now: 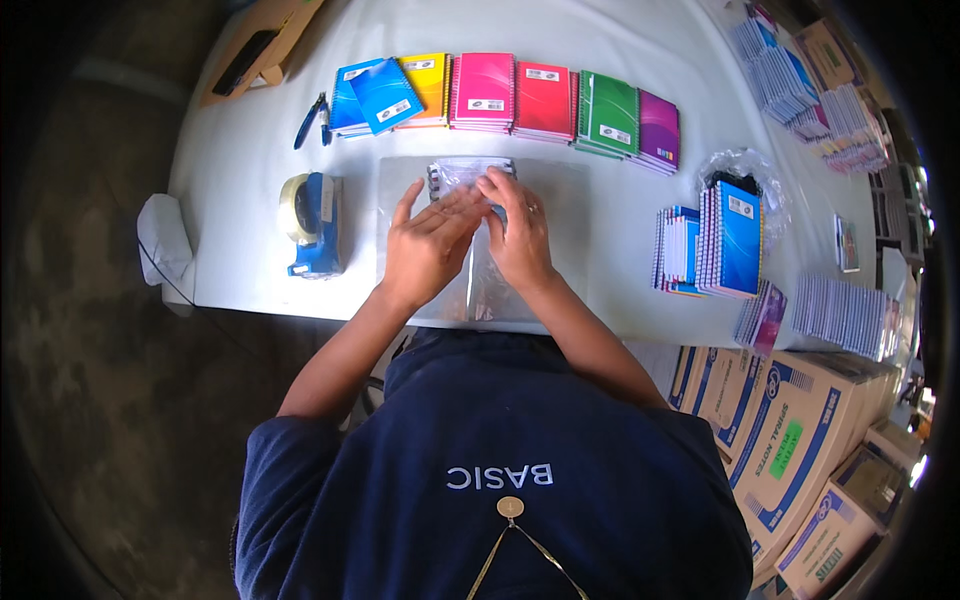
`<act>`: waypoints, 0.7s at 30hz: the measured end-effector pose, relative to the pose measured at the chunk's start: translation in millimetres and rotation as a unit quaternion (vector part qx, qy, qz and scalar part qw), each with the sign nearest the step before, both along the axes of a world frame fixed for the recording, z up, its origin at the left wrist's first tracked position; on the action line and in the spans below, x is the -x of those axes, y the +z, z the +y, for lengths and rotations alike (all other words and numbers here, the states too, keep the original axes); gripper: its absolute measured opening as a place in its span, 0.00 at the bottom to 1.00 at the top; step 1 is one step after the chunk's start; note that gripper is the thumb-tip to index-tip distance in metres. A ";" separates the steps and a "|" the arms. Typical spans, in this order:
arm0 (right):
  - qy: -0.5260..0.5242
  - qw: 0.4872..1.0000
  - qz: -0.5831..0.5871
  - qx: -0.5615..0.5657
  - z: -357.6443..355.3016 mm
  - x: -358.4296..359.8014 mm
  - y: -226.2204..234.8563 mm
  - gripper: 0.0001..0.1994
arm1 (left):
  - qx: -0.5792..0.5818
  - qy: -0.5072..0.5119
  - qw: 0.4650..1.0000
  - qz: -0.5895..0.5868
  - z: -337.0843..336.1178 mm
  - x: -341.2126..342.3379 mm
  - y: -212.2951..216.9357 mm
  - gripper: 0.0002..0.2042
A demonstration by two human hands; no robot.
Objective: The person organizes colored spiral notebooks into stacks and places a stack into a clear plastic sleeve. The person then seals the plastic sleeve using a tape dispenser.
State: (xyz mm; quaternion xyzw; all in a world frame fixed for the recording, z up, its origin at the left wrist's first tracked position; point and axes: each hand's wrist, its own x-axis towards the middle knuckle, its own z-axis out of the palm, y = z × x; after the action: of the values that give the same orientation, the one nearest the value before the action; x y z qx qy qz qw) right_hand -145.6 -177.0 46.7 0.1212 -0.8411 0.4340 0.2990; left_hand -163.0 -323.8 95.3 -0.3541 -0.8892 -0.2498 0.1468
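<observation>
In front of me at the middle of the table lies a spiral-bound notebook bundle (462, 172) in shiny clear plastic, its coils showing at both sides. My left hand (428, 248) lies over its near part with fingers stretched out and thumb apart. My right hand (522, 240) meets it from the right, fingers bent and thumb drawn in by the left fingertips. What the right fingers hold is hidden. Under both hands a clear plastic sheet or bag (400, 190) spreads flat on the table.
Colourful notebook stacks (483, 90) form a row behind, with pens (312, 122) at their left. A blue tape dispenser (318, 225) stands left. Blue notebooks (730, 240) are piled right, near crumpled plastic (775, 180). Cartons (780, 440) stand at lower right; an open cardboard box (262, 50) sits far left.
</observation>
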 end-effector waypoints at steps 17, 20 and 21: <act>-0.009 0.997 0.029 -0.066 3.1 4.5 -7.5 0.19 | -0.518 0.158 0.611 -0.578 -223.2 -32.6 -25.3 0.21; 0.006 0.997 0.033 -0.067 0.5 4.0 -4.3 0.19 | -0.279 0.284 0.700 -0.593 -256.9 -71.3 -55.6 0.12; 0.013 0.997 0.036 -0.068 0.3 4.8 -4.0 0.20 | -0.171 0.381 0.774 -0.476 -259.4 -68.4 -69.9 0.08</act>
State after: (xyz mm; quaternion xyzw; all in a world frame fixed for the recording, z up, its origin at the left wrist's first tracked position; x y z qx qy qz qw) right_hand -150.4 -176.7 42.7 0.1677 -0.8559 0.3745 0.3147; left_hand -94.6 -583.2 25.4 0.2092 -0.8503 -0.4579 -0.1535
